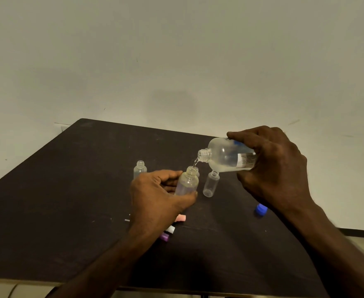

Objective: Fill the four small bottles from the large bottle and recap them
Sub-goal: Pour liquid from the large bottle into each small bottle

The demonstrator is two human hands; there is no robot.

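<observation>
My right hand (271, 166) grips the large clear bottle (224, 155), tipped with its open neck pointing left and down. A thin stream of liquid runs from that neck into a small clear bottle (187, 181), which my left hand (155, 196) holds tilted above the table. Another small uncapped bottle (210, 184) stands upright just right of it. A further uncapped small bottle (140, 168) stands behind my left hand. A fourth one is barely visible behind the held bottle. Loose caps lie near my left wrist: pink (181, 218), white (170, 229) and purple (165, 236).
Everything sits on a dark table (69, 190) against a pale wall. A blue cap (261, 209) lies on the table under my right wrist. The table's front edge runs along the bottom of the view.
</observation>
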